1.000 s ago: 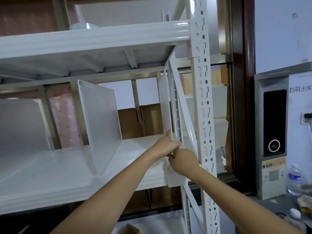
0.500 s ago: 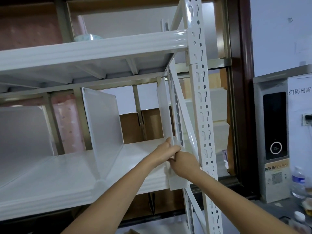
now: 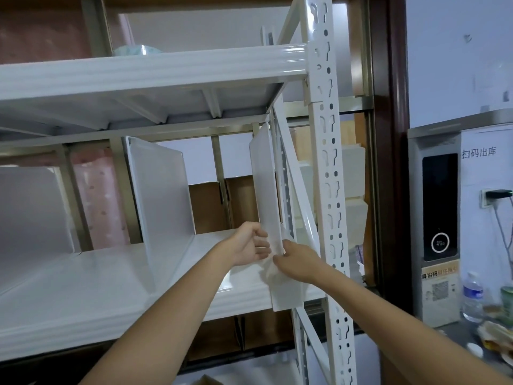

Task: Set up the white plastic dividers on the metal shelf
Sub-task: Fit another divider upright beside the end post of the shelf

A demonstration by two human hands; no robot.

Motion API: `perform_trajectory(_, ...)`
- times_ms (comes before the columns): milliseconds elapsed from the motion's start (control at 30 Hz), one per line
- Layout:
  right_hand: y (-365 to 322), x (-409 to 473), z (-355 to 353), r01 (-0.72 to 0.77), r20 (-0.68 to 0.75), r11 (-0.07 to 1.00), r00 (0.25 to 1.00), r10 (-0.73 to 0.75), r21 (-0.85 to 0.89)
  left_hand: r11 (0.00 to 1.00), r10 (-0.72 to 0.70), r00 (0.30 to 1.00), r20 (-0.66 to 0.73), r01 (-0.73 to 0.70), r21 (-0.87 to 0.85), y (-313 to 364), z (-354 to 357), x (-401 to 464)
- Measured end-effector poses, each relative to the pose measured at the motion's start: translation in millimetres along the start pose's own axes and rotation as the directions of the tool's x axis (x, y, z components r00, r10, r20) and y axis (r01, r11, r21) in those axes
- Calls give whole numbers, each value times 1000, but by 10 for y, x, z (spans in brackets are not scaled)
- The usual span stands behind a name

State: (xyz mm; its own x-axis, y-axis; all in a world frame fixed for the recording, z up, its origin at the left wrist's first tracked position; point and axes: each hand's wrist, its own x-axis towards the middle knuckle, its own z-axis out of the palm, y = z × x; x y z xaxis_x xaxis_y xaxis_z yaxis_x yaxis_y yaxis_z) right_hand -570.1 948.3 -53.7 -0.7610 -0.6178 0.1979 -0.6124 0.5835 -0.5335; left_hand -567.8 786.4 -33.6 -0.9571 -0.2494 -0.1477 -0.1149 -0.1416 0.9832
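A white plastic divider stands upright at the right end of the white metal shelf, close against the slotted upright post. Its lower front part hangs over the shelf's front lip. My left hand grips the divider's front edge from the left. My right hand grips the same edge from the right, just below. A second divider stands upright mid-shelf, and a third divider stands at the far left.
An upper shelf sits close overhead. Brown cardboard boxes stand behind the shelf. To the right are a grey scanner cabinet, a water bottle and small items on a dark counter.
The view has tilted upward slightly. My hands stay on the right divider's front edge, with the left hand's fingers now wrapped further round it.
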Motion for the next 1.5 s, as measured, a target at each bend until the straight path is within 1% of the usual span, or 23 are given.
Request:
perform_trajectory(33, 5, 7, 11, 11, 1, 1000, 1000, -11, -9, 1000, 9, 996, -88, -8, 5, -27, 62, 90)
perform_trajectory(67, 1, 9, 22, 21, 2, 999, 1000, -21, -24, 1000, 15, 989, -146, -16, -2, -57, 121, 193)
perform_trajectory(133, 3, 23, 46, 47, -6, 997, 999, -47, -56, 999, 27, 977, -214, -23, 23, -107, 241, 357)
perform_trajectory(233, 5, 39, 72, 78, -35, 994, 996, -80, -72, 999, 9, 975, -223, -1, 36, -144, 357, 471)
perform_trajectory(333, 1, 23, 75, 80, -57, 994, 995, -84, -72, 998, 8, 976, -219, 7, 64, -142, 322, 512)
perform_trajectory(433, 6, 18, 76, 69, -74, 996, 995, -73, -59, 989, 9, 984, -178, 18, 149, -60, 274, 465)
perform_trajectory(500, 11, 20, 87, 56, -80, 996, 995, -61, -63, 979, 47, 985, -166, -13, 201, 194, 257, 391)
perform_trajectory(567, 21, 31, 111, 51, -89, 996, 994, -57, -70, 984, 143, 981, -134, -126, 128, 674, 266, 240)
perform_trajectory(633, 25, 45, 129, 43, -101, 997, 994, -50, -68, 963, 264, 960, -97, -257, 78, 1254, 344, -34)
perform_trajectory(700, 32, 53, 141, 39, -113, 997, 993, -46, -65, 939, 330, 944, -21, -326, 112, 1718, 526, -340)
perform_trajectory(767, 34, 54, 143, 35, -120, 998, 992, -42, -60, 919, 333, 943, 17, -329, 220, 1928, 756, -530)
perform_trajectory(833, 44, 56, 140, 30, -115, 998, 993, -36, -56, 865, 362, 932, 9, -339, 370, 1897, 960, -624)
perform_trajectory(867, 48, 57, 138, 25, -116, 998, 993, -31, -54, 840, 393, 920, 8, -362, 404, 1849, 1023, -635)
perform_trajectory(933, 51, 54, 136, 15, -125, 999, 992, -21, -50, 810, 434, 901, 7, -394, 434, 1736, 1073, -588)
perform_trajectory(1033, 47, 47, 147, 20, -140, 998, 990, -27, -55, 808, 454, 890, -39, -393, 439, 1664, 1007, -568)
perform_trajectory(1133, 37, 33, 149, 18, -149, 997, 988, -29, -76, 789, 484, 875, -31, -421, 447, 1620, 876, -599)
perform_trajectory(1233, 17, 6, 157, 6, -174, 997, 985, -20, -80, 708, 545, 838, 4, -463, 533, 1501, 859, -647)
perform_trajectory(1300, 4, -12, 147, 0, -167, 998, 986, -12, -70, 669, 559, 829, 29, -471, 575, 1418, 893, -647)
perform_trajectory(1500, -25, -37, 126, -6, -141, 999, 990, -1, -49, 689, 535, 842, 67, -481, 543, 1419, 872, -741)
